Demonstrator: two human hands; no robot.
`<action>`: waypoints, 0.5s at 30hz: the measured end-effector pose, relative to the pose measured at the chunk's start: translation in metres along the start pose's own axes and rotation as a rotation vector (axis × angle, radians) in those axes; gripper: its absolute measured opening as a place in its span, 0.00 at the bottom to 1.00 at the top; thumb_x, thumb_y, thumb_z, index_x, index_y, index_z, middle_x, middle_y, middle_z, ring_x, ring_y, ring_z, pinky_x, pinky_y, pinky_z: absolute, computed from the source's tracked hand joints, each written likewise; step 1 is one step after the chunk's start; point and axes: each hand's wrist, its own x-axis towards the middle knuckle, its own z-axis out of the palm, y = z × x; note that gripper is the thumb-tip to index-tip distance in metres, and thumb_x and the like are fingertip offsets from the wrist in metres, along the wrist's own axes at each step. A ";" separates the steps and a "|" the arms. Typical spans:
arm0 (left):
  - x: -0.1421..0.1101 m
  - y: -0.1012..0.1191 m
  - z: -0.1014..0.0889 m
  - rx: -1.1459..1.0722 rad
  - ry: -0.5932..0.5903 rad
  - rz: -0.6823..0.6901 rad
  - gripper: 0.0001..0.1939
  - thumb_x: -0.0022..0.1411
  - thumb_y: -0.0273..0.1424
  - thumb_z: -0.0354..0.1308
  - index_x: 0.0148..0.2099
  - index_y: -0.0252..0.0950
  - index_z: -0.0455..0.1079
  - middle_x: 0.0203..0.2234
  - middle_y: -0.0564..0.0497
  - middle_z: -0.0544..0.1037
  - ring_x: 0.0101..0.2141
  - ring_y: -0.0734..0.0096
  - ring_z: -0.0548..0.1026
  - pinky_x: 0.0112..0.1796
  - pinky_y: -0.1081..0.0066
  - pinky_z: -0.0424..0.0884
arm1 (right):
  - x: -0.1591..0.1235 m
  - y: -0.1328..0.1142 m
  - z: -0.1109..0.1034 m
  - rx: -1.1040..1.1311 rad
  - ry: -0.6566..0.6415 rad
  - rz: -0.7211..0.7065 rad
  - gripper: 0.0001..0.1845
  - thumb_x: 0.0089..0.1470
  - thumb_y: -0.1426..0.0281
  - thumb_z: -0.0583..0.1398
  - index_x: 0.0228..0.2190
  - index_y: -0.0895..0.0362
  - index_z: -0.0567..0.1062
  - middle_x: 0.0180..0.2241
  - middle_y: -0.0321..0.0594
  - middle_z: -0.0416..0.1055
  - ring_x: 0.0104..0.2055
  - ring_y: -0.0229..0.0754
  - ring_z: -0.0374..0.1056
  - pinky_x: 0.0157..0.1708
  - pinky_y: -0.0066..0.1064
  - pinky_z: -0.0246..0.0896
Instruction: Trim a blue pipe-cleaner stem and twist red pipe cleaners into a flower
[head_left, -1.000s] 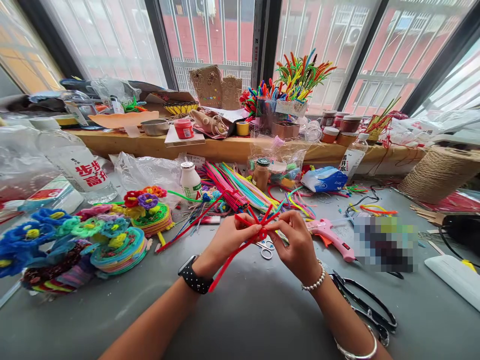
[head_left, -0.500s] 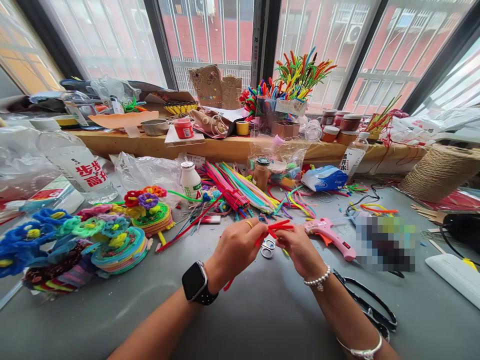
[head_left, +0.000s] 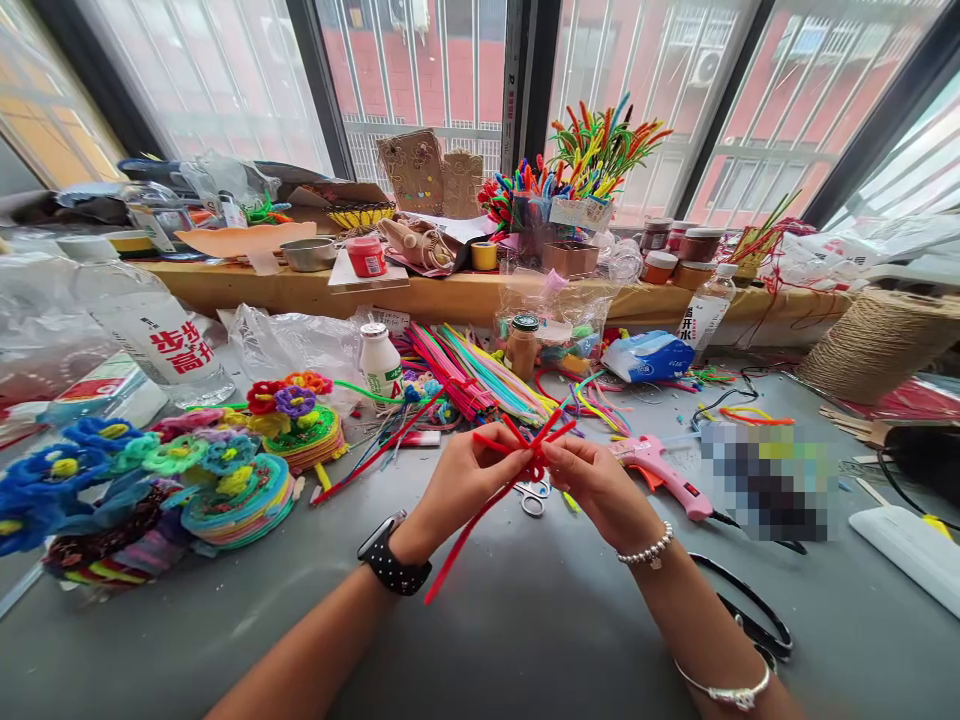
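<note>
Between my two hands, above the grey table [head_left: 495, 640], are red pipe cleaners [head_left: 480, 520] that cross at the middle, with ends fanning upward and one long end hanging down to the left. My left hand [head_left: 469, 480] is closed, pinching them near the crossing between thumb and fingers. From the other side my right hand [head_left: 589, 480] is closed on them too, its thumb and fingertip at the same crossing. Small scissors [head_left: 533, 497] lie on the table just behind my hands, partly hidden. A pink glue gun [head_left: 667, 475] rests right of my right hand.
Pipe-cleaner flowers [head_left: 217, 455] fill the left side. Bundled pipe cleaners [head_left: 487, 375], a white bottle [head_left: 381, 365] and a brown jar [head_left: 523, 347] stand or lie behind my hands. Black-framed glasses [head_left: 750, 610] lie by my right forearm; a twine spool [head_left: 874, 340] is far right.
My left hand has turned, and its thumb now shows in front. The red pipe cleaners have spread from a near-flat bunch into a fanned crossing, with the long end more visible.
</note>
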 end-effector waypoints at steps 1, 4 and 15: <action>0.000 0.000 0.000 -0.030 -0.005 -0.009 0.09 0.47 0.33 0.57 0.25 0.31 0.64 0.20 0.51 0.74 0.24 0.72 0.72 0.26 0.75 0.66 | 0.000 0.000 0.000 0.012 -0.015 0.002 0.10 0.43 0.66 0.60 0.19 0.60 0.71 0.18 0.31 0.56 0.21 0.30 0.46 0.21 0.25 0.41; 0.001 0.000 -0.002 -0.095 -0.027 -0.026 0.09 0.46 0.32 0.58 0.25 0.31 0.65 0.19 0.52 0.73 0.23 0.74 0.71 0.26 0.75 0.66 | 0.000 0.001 0.000 0.069 -0.069 0.018 0.09 0.43 0.67 0.60 0.20 0.60 0.71 0.19 0.32 0.58 0.21 0.30 0.46 0.21 0.25 0.41; 0.002 -0.001 -0.004 -0.056 0.061 -0.034 0.09 0.45 0.33 0.59 0.25 0.31 0.66 0.19 0.52 0.73 0.23 0.73 0.71 0.26 0.75 0.65 | -0.001 0.002 0.006 -0.103 0.016 -0.075 0.10 0.44 0.64 0.58 0.24 0.58 0.69 0.23 0.33 0.61 0.25 0.32 0.55 0.24 0.24 0.50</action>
